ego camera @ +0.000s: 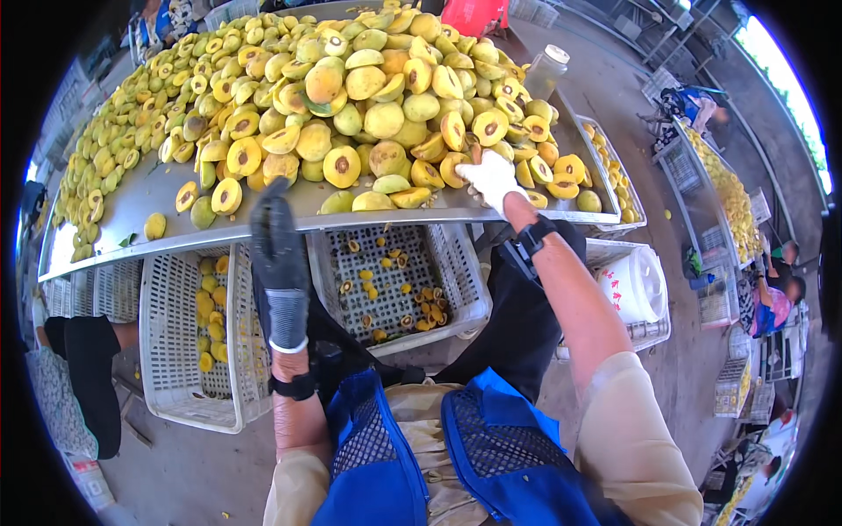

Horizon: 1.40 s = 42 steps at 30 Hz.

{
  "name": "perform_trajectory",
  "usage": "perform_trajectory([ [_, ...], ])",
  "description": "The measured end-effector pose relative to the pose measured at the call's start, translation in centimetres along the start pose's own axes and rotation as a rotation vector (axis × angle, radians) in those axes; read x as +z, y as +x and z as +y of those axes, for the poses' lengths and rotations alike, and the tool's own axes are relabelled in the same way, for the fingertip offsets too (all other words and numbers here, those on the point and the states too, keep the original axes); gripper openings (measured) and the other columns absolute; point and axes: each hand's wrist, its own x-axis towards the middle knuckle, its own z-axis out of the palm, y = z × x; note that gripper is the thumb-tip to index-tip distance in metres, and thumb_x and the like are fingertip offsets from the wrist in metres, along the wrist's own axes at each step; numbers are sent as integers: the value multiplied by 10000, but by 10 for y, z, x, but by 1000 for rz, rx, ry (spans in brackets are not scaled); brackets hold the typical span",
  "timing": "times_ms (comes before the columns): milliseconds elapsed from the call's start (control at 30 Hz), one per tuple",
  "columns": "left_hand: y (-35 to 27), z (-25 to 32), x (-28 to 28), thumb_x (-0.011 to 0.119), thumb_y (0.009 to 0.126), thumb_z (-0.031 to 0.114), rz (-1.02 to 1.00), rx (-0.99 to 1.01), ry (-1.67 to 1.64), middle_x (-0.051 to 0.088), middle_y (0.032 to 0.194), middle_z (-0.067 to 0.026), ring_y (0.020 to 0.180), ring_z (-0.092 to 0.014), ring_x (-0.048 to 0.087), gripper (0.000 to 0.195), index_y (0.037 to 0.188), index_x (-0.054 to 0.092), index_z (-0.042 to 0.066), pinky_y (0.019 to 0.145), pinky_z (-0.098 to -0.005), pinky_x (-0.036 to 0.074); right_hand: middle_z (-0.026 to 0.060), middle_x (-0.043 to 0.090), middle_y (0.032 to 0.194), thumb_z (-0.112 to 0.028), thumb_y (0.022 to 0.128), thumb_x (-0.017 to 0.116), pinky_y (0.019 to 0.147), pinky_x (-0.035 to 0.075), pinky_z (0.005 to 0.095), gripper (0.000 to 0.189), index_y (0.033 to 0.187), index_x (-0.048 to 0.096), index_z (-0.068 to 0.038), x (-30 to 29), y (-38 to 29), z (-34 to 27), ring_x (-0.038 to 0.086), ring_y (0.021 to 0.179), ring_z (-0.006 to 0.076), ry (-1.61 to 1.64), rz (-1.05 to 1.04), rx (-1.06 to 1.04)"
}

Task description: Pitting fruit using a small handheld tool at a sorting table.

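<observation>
Yellow-green stone fruit (383, 120) lies heaped on a metal-topped table (158, 244), much of it halved with brown pits or pit hollows showing. My left hand (276, 243), in a dark glove with a grey cuff, is held edge-on at the table's front edge. Its fingers are stretched out, with nothing visible in them. My right hand (493, 179), in a white glove, reaches over the front edge to the fruit at the foot of the heap. A small brownish piece shows at its fingertips beside a halved fruit (454, 169); whether it is gripped is unclear.
Below the table, a plastic crate (470, 276) holds scattered pits and pieces. Another crate (187, 348) at left contains fruit. A clear jar (546, 71) stands at the table's right corner; a white bucket (631, 283) sits lower right. Another person's dark-clothed leg (95, 381) is at far left.
</observation>
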Motion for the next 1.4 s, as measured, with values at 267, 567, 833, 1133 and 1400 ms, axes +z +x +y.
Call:
perform_trajectory([
  [267, -25, -11, 23, 463, 931, 47, -273, -72, 28, 586, 1099, -108, 1003, -151, 540, 221, 1118, 545, -38, 905, -267, 403, 76, 592, 677, -210, 720, 724, 457, 458, 273, 362, 921, 504, -5, 8, 8, 14, 562, 515, 144, 24, -13, -5],
  [567, -40, -10, 38, 523, 925, 98, -337, -289, -411, 588, 1093, -40, 930, -73, 529, 300, 1210, 533, 6, 836, -197, 412, -3, 520, 596, -197, 768, 728, 350, 344, 208, 253, 812, 519, -62, -16, -27, 17, 460, 411, 66, 603, 52, -86],
  [833, -48, -20, 43, 661, 822, 198, -573, 393, 371, 515, 1206, -146, 1089, -295, 538, 555, 1272, 405, -2, 974, -384, 407, -20, 506, 568, -250, 766, 738, 370, 343, 198, 273, 861, 593, -40, 11, -116, -62, 454, 405, 55, 358, -394, -159],
  [1133, -49, -35, 37, 646, 776, -30, -324, -748, -891, 546, 1188, -138, 1101, -201, 542, 578, 1282, 370, -4, 959, -328, 438, 154, 620, 681, -268, 903, 560, 485, 468, 350, 318, 1006, 556, 33, 34, -148, -47, 620, 540, 274, 49, -178, -546],
  [1400, -52, -3, 41, 685, 715, -6, -414, 58, 74, 597, 1111, -103, 1030, -184, 574, 524, 1192, 469, 3, 926, -298, 434, 186, 578, 604, -280, 901, 547, 488, 464, 417, 268, 811, 501, -32, 63, -162, -30, 599, 564, 351, -227, -13, -777],
])
